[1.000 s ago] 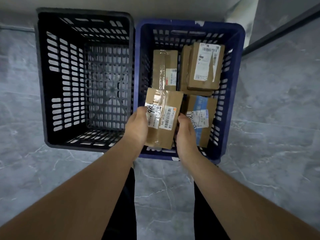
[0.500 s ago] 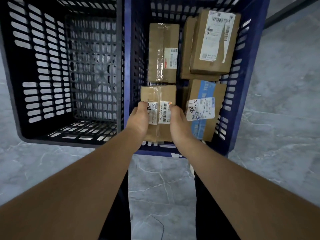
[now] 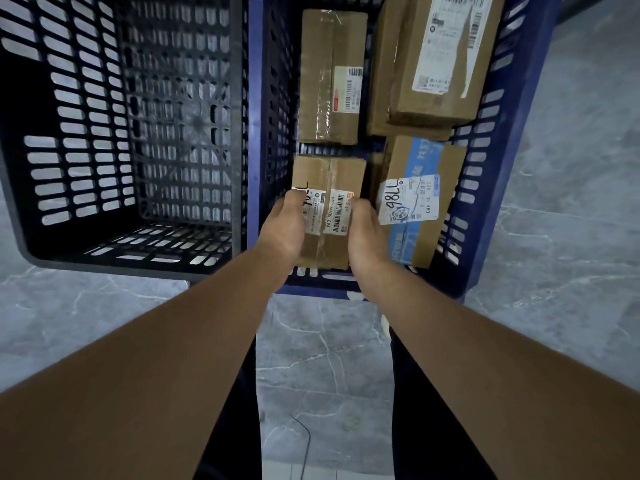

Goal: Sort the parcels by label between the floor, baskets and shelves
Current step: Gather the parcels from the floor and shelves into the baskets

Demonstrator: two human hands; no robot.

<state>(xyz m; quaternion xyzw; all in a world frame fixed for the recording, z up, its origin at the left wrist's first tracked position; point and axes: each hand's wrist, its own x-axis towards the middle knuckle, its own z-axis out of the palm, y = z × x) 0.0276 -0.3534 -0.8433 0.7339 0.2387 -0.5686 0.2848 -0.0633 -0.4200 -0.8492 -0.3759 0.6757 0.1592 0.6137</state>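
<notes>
Left hand [image 3: 282,225] and right hand [image 3: 369,237] clasping one parcel [image 3: 329,174] at the blue basket's [image 3: 311,289] near-left corner, five parcels counted inside, two baskets, black basket [image 3: 121,261] alongside.

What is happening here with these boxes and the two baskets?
A person holds a small cardboard parcel between the left hand and the right hand, low in the near left corner of the blue basket. More parcels lie in that basket: a plain parcel behind it, a blue-taped parcel to its right, and a stacked pair at the far right. A black basket stands alongside, to the left.
</notes>
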